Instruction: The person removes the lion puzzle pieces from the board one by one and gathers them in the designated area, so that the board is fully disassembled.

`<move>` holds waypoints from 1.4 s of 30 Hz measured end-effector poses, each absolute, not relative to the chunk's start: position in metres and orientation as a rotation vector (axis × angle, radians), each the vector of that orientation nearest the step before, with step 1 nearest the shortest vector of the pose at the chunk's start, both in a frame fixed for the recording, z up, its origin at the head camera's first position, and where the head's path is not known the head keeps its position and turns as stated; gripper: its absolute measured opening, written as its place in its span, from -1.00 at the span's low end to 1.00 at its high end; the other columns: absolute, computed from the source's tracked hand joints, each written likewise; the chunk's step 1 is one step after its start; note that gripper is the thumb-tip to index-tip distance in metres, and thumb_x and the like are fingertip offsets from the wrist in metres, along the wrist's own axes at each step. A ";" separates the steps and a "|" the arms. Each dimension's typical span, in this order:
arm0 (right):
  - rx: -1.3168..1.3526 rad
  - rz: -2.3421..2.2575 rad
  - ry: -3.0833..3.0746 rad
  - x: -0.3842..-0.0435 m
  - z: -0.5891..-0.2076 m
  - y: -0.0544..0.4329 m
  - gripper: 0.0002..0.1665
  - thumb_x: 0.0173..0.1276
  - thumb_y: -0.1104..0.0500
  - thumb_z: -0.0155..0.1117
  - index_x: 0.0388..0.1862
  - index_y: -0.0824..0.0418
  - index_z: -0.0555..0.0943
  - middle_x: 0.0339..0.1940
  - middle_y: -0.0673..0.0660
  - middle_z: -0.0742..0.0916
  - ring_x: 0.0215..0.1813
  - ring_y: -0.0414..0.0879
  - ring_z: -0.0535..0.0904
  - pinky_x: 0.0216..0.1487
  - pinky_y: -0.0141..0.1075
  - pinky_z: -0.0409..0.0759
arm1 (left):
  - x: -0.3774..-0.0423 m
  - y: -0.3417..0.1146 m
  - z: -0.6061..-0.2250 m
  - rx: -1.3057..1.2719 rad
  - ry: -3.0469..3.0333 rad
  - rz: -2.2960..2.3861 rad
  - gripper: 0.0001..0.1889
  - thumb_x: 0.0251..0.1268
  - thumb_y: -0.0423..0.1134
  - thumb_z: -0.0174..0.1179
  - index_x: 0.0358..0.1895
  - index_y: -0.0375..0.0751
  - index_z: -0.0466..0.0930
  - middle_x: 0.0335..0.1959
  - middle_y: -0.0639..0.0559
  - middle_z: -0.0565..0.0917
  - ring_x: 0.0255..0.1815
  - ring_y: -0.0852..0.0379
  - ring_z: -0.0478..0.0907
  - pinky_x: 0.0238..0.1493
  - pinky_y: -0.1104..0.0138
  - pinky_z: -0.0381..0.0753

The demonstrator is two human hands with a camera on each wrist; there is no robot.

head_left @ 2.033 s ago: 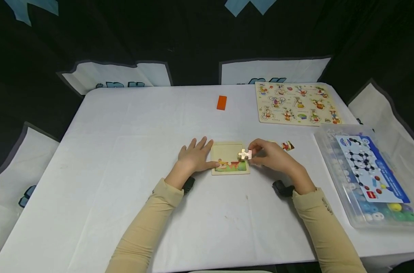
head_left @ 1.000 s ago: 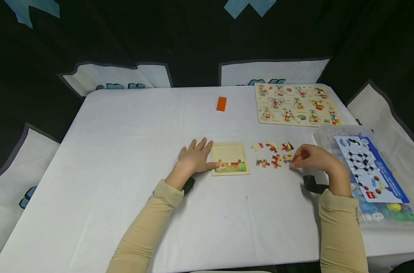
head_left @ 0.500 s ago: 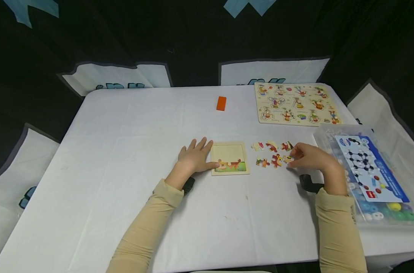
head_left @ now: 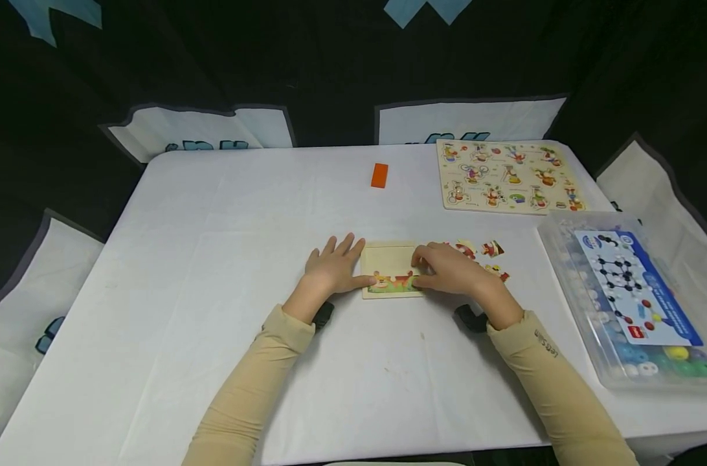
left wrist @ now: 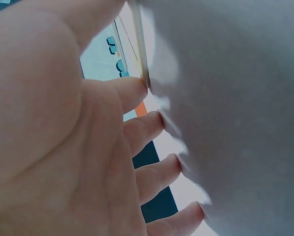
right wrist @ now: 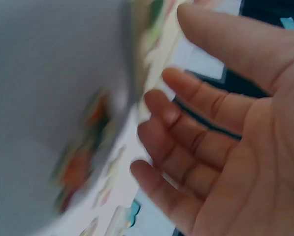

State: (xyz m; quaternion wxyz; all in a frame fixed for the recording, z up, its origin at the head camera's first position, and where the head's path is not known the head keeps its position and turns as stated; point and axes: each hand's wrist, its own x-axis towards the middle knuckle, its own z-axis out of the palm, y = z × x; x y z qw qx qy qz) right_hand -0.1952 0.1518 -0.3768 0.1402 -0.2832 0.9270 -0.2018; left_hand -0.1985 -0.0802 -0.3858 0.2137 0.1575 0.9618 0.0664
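A small wooden puzzle tray [head_left: 388, 254] lies mid-table, with a strip of animal picture along its near side. My left hand [head_left: 327, 270] rests at its left with fingers spread on the cloth; the thumb lies over the tray's edge. At the tray's right side is my right hand [head_left: 447, 268], its fingertips over that edge. In the right wrist view, the right hand's fingers are loosely bent, the thumb stands apart, and I see nothing between them. Loose jigsaw pieces [head_left: 493, 249] lie just beyond the right hand, which hides some; a blurred piece [right wrist: 75, 172] shows in the right wrist view.
A wooden picture board [head_left: 511, 176] lies at the far right. Nearer, a clear plastic box [head_left: 606, 369] of coloured beads with a blue-and-white label stands along the right side. An orange rectangle [head_left: 379, 175] lies toward the table's back.
My right hand held a piece over the tray, put it down at the right end of the loose pieces, then came back left to the tray. My left hand has stayed still.
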 end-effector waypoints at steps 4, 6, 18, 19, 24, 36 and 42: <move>-0.858 -0.554 2.714 -0.195 -0.373 0.136 -0.65 0.15 0.10 0.33 -0.16 0.29 0.54 -0.33 0.11 0.59 -0.25 -0.01 0.47 -0.19 -0.16 0.41 | -0.199 -0.080 -0.386 0.435 2.671 0.176 -0.10 0.13 0.36 -0.08 0.45 0.03 -0.18 0.45 0.00 -0.17 0.41 -0.13 -0.24 0.27 -0.09 -0.08; -0.917 -0.557 2.701 -0.196 -0.373 0.129 -0.63 0.16 0.11 0.33 -0.13 0.30 0.54 -0.34 0.11 0.58 -0.27 -0.03 0.46 -0.21 -0.17 0.41 | -0.200 -0.080 -0.386 0.432 2.674 0.169 -0.09 0.12 0.37 -0.08 0.45 0.03 -0.18 0.45 0.00 -0.17 0.41 -0.13 -0.24 0.26 -0.09 -0.07; -1.030 -0.564 2.636 -0.194 -0.386 0.111 -0.52 0.15 0.10 0.34 0.07 0.17 0.55 -0.28 0.09 0.52 -0.27 -0.06 0.34 -0.24 -0.22 0.34 | -0.200 -0.078 -0.386 0.446 2.663 0.140 0.06 -0.06 0.47 -0.02 0.45 0.02 -0.22 0.45 0.00 -0.20 0.41 -0.14 -0.25 0.26 -0.10 -0.06; -1.026 -0.570 2.636 -0.194 -0.386 0.111 -0.53 0.15 0.10 0.34 0.06 0.16 0.56 -0.28 0.09 0.52 -0.26 -0.06 0.33 -0.24 -0.22 0.34 | -0.200 -0.078 -0.386 0.442 2.660 0.136 0.09 -0.10 0.48 0.01 0.45 0.03 -0.23 0.45 0.00 -0.21 0.41 -0.14 -0.26 0.26 -0.10 -0.07; -1.022 -0.590 2.629 -0.193 -0.386 0.112 -0.54 0.13 0.11 0.36 0.04 0.16 0.57 -0.27 0.09 0.52 -0.24 -0.05 0.33 -0.21 -0.21 0.33 | -0.200 -0.079 -0.386 0.455 2.651 0.101 0.25 -0.31 0.50 0.16 0.45 -0.01 -0.26 0.45 -0.02 -0.23 0.41 -0.15 -0.27 0.27 -0.09 -0.09; -1.030 -0.613 2.624 -0.192 -0.389 0.110 -0.46 0.02 0.04 0.44 -0.01 0.21 0.56 -0.27 0.07 0.51 -0.22 -0.06 0.32 -0.18 -0.23 0.31 | -0.199 -0.079 -0.384 0.456 2.634 0.117 0.32 -0.42 0.54 0.16 0.45 -0.03 -0.28 0.45 -0.03 -0.25 0.41 -0.15 -0.29 0.27 -0.09 -0.12; -1.036 -0.607 2.644 -0.191 -0.390 0.109 -0.52 0.03 0.06 0.44 -0.09 0.22 0.56 -0.31 0.05 0.51 -0.25 -0.07 0.32 -0.19 -0.23 0.31 | -0.200 -0.079 -0.388 0.456 2.644 0.118 0.29 -0.37 0.50 0.19 0.45 -0.02 -0.28 0.45 -0.05 -0.25 0.40 -0.17 -0.29 0.26 -0.11 -0.10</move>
